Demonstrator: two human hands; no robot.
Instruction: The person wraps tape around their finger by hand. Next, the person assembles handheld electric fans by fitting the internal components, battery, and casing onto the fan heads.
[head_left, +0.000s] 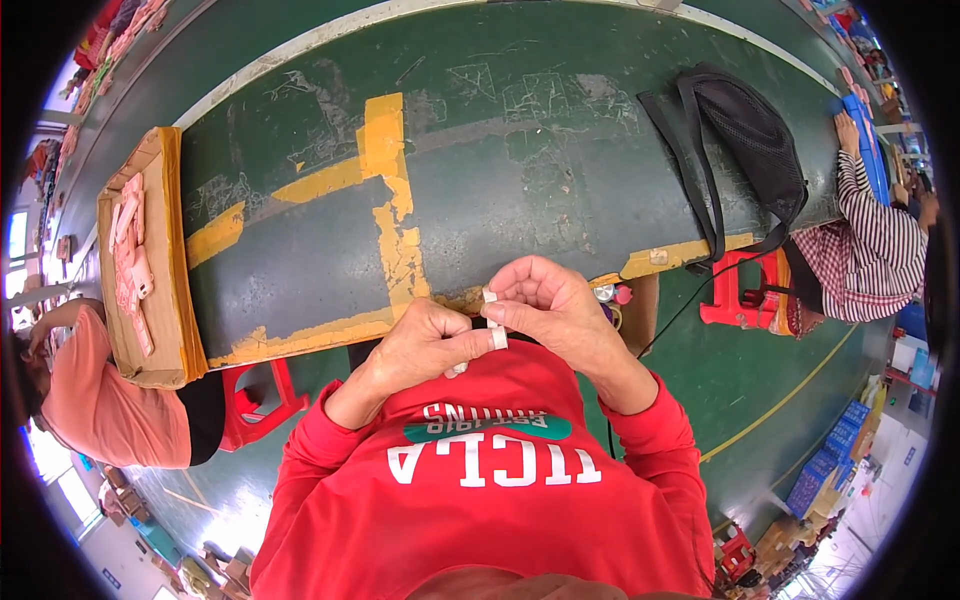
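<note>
Strip (499, 340), small and white, between left fingers (468, 347) and right fingers (516, 316) | both pinching it now, likely for fine control | counter (300, 265) just beyond, bag (745, 130) well rightward, seemingly clear of them

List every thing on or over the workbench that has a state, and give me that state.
Right hand: thumb and finger pinching the white strip
Left hand: fingers curled beside the strip, hold unclear
White strip: partly hidden by fingers
Cardboard box: open-topped
Pink parts: loose in the box
Black bag: lying down, straps trailing
Yellow tape: worn, patchy
Workbench: scratched
</note>
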